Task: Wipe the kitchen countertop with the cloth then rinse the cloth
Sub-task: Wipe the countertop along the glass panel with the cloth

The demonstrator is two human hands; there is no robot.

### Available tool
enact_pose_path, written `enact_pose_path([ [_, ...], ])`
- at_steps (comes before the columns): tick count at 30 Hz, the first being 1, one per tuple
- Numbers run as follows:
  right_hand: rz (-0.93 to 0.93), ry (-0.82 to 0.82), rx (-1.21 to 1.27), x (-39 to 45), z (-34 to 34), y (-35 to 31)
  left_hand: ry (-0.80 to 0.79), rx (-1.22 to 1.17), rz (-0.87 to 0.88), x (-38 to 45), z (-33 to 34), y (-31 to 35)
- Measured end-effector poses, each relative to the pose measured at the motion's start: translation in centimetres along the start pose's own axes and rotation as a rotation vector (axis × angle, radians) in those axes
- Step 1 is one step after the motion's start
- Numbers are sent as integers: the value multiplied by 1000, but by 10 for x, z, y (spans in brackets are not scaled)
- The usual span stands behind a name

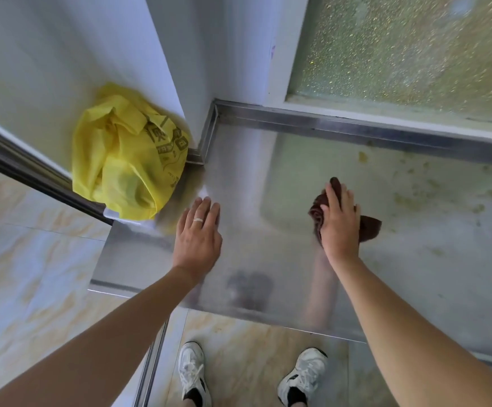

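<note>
Left hand (199,230) flat, fingers straight, ring on, resting on steel countertop (268,259) just right of yellow bag (127,160). Right hand (340,221) further right of the bag, fingers spread, pressing down dark brown crumpled cloth (369,227), bunched under palm. Yellowish stains (415,195) right of cloth.

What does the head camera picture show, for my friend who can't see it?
The right hand presses a brown cloth flat on a steel counter with yellowish spots. The left hand lies open beside a yellow bag.
</note>
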State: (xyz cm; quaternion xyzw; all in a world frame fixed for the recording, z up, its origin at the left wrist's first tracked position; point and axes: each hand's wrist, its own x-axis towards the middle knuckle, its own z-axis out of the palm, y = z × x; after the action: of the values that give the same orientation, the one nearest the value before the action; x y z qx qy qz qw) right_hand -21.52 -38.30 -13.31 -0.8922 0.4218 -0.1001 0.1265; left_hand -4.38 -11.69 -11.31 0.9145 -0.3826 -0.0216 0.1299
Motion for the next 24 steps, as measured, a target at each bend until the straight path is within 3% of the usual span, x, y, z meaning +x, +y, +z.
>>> enact_pose_path([
  [3,206,68,136,-13,-21,12,-24,26,-7,2,-3,3],
  [6,15,95,176,-53,-33,-34,-9,-4,-11,2,-6,13],
  [9,-200,-123,138,-121,-16,-87,-10,-41,21,1,-4,31],
  [11,-268,-168,41,-155,-3,-100,-25,-34,48,1,0,46],
  [17,-344,-193,-26,-136,-10,-53,-36,-33,56,9,16,91],
  [24,-252,-118,-99,-77,-30,45,-41,-117,85,23,35,164],
])
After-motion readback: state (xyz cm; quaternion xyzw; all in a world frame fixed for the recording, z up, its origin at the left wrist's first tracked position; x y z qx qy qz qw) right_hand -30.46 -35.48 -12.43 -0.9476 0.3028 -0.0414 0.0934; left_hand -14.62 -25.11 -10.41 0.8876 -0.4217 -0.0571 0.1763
